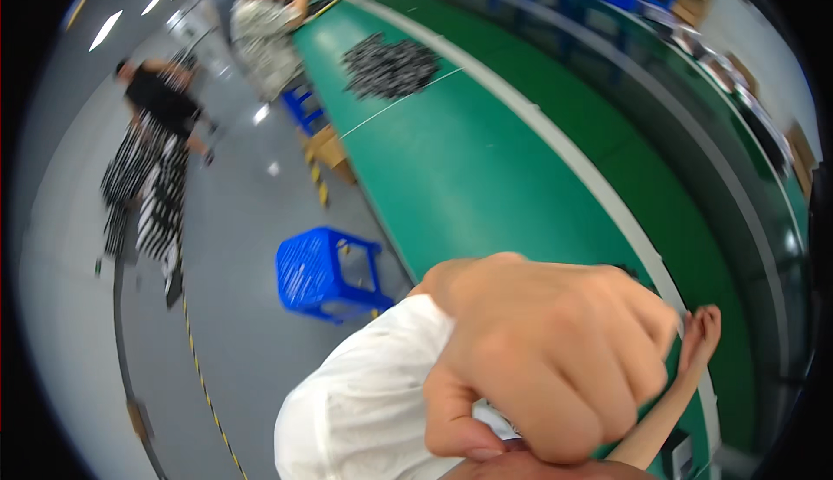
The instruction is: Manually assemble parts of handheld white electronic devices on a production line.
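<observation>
While the head view is filled by the left hand (547, 354), clenched into a fist close to the lens, the right hand (701, 333) is seen with fingers loosely spread at the near edge of the green bench (468, 168), holding nothing.

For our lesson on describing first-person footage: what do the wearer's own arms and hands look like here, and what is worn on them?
The near arm wears a loose white sleeve ending at the wrist; its hand is bare, with no glove, ring or watch visible. The other arm is bare, with no sleeve showing, and its hand is also ungloved. Motion blur hides finer detail.
</observation>
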`<state>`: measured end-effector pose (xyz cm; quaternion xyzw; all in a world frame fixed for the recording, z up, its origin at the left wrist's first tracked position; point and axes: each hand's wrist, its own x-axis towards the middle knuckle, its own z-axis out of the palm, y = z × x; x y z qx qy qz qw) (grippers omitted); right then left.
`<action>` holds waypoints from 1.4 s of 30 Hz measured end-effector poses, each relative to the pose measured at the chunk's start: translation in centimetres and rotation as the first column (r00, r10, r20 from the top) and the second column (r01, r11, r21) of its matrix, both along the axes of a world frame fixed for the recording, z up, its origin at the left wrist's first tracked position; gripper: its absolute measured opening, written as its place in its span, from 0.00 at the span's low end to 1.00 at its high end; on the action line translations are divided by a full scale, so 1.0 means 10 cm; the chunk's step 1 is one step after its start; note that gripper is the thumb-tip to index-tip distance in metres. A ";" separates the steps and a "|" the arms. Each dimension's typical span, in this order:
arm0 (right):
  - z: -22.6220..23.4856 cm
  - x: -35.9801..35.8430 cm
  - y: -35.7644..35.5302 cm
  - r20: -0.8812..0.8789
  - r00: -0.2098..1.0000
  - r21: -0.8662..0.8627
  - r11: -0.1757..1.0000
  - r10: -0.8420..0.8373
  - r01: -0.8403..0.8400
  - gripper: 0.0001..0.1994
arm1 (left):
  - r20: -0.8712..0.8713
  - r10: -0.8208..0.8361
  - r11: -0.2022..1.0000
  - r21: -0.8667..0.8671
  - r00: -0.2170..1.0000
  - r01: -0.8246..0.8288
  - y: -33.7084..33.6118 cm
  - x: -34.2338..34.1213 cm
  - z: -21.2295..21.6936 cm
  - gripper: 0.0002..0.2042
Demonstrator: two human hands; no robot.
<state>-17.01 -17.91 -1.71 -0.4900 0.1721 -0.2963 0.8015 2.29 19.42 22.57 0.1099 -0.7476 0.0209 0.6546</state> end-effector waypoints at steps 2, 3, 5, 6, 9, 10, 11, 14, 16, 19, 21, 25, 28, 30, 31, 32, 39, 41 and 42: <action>0.04 0.13 0.12 0.021 1.000 0.001 1.000 0.013 -0.013 0.04 | -0.173 0.217 0.976 0.032 0.961 -0.215 0.06 -0.09 0.01 0.17; 0.05 0.16 0.15 0.035 0.996 0.005 0.997 0.080 -0.081 0.03 | -0.154 0.178 0.984 0.019 0.972 -0.177 0.05 -0.09 0.01 0.17; 0.09 0.11 0.20 0.049 0.998 0.007 1.000 0.025 -0.026 0.03 | -0.186 0.156 0.988 0.017 0.970 -0.155 0.04 -0.09 0.01 0.12; 0.11 0.09 0.20 0.044 0.999 0.020 1.000 -0.004 0.003 0.03 | -0.204 0.146 0.989 0.018 0.968 -0.145 0.01 -0.09 0.01 0.11; 0.14 0.08 0.23 0.064 0.998 0.033 0.999 -0.016 0.014 0.03 | -0.257 0.054 0.998 -0.014 0.965 -0.059 0.04 -0.15 0.09 0.08; 0.13 0.06 0.24 0.069 0.998 0.034 0.999 -0.003 0.001 0.03 | -0.293 0.016 0.999 -0.026 0.956 -0.024 0.06 -0.17 0.10 0.06; 0.13 0.06 0.24 0.073 0.997 0.035 0.999 0.011 -0.013 0.02 | -0.281 0.013 0.999 -0.032 0.960 -0.022 0.10 -0.17 0.10 0.06; 0.12 0.08 0.27 0.086 0.996 0.038 0.999 0.001 -0.005 0.02 | -0.190 -0.010 0.989 0.141 0.982 0.037 0.26 -0.12 0.11 0.03; 0.13 0.09 0.28 0.094 0.996 0.038 0.999 0.000 -0.004 0.02 | -0.184 -0.017 0.989 0.143 0.983 0.044 0.28 -0.15 0.08 0.02; 0.12 0.06 0.28 0.075 0.997 0.061 0.998 -0.010 0.006 0.02 | -0.201 -0.032 0.985 0.159 0.979 0.065 0.26 -0.17 0.08 0.02; 0.10 0.06 0.26 0.078 0.997 0.059 0.998 -0.012 0.007 0.02 | -0.201 -0.054 0.986 0.147 0.978 0.084 0.24 -0.17 0.07 0.03; 0.11 0.15 0.24 0.079 0.997 0.053 0.999 0.004 -0.008 0.02 | -0.196 -0.057 0.982 0.167 0.979 0.090 0.28 -0.16 0.12 0.02; 0.05 0.03 0.22 0.041 0.999 0.064 0.998 -0.002 0.000 0.02 | -0.203 -0.069 0.975 0.192 0.977 0.109 0.23 -0.09 0.10 0.02; 0.09 0.10 0.22 0.060 0.998 0.053 0.999 0.001 -0.005 0.02 | -0.133 -0.073 0.973 0.210 0.988 0.100 0.28 -0.05 0.17 0.04; 0.10 0.13 0.22 0.073 0.997 0.048 0.999 0.003 -0.006 0.02 | -0.137 -0.056 0.974 0.210 0.989 0.084 0.31 -0.08 0.19 0.04; 0.10 0.13 0.22 0.065 0.998 0.050 0.999 0.008 -0.011 0.02 | -0.155 -0.051 0.975 0.205 0.987 0.083 0.31 -0.07 0.18 0.05; 0.08 0.08 0.18 0.048 0.999 0.037 0.999 0.009 -0.011 0.03 | -0.185 -0.064 0.977 0.189 0.981 0.099 0.29 -0.05 0.15 0.07; 0.07 0.06 0.17 0.047 0.999 0.034 0.999 0.006 -0.008 0.03 | -0.194 -0.068 0.977 0.185 0.979 0.105 0.27 -0.04 0.13 0.07; 0.07 0.08 0.17 0.051 0.999 0.030 0.999 0.016 -0.017 0.03 | -0.195 -0.061 0.978 0.183 0.979 0.097 0.29 -0.06 0.15 0.08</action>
